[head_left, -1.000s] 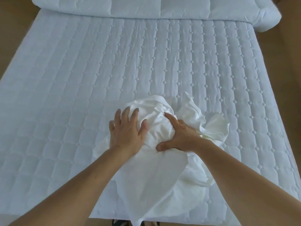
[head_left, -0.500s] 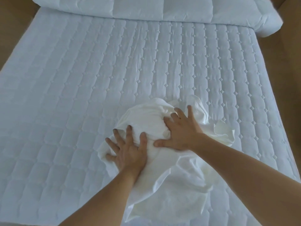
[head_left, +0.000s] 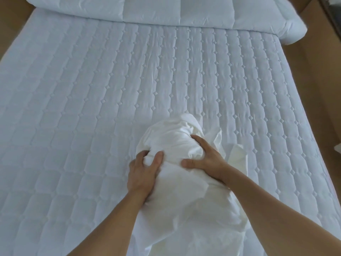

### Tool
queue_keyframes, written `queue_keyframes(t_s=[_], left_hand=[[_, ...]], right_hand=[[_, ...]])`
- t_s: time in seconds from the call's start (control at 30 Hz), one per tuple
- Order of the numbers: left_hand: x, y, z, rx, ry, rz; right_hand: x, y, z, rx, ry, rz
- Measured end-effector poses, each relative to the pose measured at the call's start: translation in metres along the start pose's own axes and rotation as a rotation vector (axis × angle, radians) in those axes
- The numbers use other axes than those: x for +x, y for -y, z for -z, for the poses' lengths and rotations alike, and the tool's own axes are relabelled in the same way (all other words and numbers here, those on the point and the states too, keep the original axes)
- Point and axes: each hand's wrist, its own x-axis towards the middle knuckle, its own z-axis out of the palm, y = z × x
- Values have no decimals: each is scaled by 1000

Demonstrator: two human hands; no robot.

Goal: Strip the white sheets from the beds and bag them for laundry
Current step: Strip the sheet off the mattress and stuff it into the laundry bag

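Note:
A crumpled white sheet (head_left: pixel 171 137) lies bunched into a ball on the near middle of the quilted mattress (head_left: pixel 92 108), with loose cloth trailing toward me over the bed's near edge. My left hand (head_left: pixel 142 172) grips the ball's left side, thumb and fingers curled into the fabric. On the ball's right side, my right hand (head_left: pixel 204 156) clasps it, fingers wrapped over the top and thumb pressed in front. A loose flap of the sheet (head_left: pixel 236 156) sticks out to the right of that hand.
A folded white duvet (head_left: pixel 166 10) lies across the far end of the bed. Brown floor (head_left: pixel 313 80) shows along the right side and at the far left corner. A dark object edge (head_left: pixel 332 13) sits at the top right.
Both hands have shifted from pressing on the sheet to clasping it from either side. The bundle is tighter and rounder, and the left hand's fingers now curl into the cloth.

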Motion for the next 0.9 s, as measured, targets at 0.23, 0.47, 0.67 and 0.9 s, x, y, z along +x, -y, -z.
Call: queue_keyframes(t_s=[0.23,0.47,0.67,0.9], left_hand=[[-14,-46,17,-324,-5,-363],[9,-117,47,-224,-94,-771],[-9,-73,-30,254,146,-783],[-12,-80,-48,420,220,-819]], right_hand=[[-44,20,8,255,-154,282],[-30,29,1,493,-340,470],[-84,-77,-69,771,-283,-28],[-108,-70,-13,272,-467,-65]])
